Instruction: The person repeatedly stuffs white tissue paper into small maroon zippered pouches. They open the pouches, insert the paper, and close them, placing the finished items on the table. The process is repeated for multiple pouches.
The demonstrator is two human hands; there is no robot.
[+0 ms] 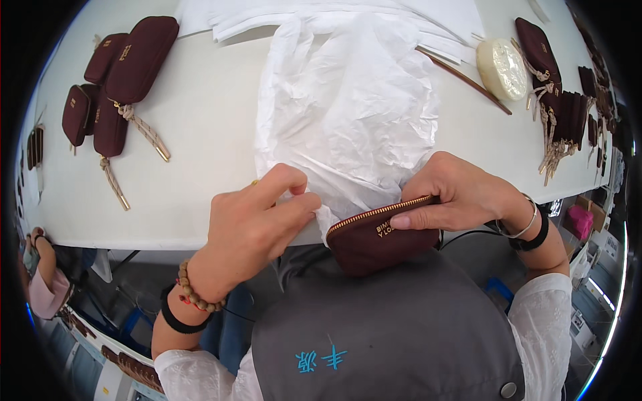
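A small burgundy zip pouch (374, 244) with a gold zipper is held at the table's near edge, close to my body. My right hand (461, 194) grips it from the right, thumb flat on its front and fingers behind. To the left of the pouch, my left hand (264, 217) is closed in a pinch on a corner of white tissue paper (324, 217) beside the zipper's left end. A crumpled sheet of white tissue paper (348, 93) lies spread on the table beyond both hands.
Several burgundy pouches (137, 63) with cord pulls lie at the left. More pouches (538, 53) are at the right, near a cream roll of tape (501, 69) and a thin brown stick (465, 79). White paper sheets (247, 17) lie at the back. Another person's arm (45, 260) shows at far left.
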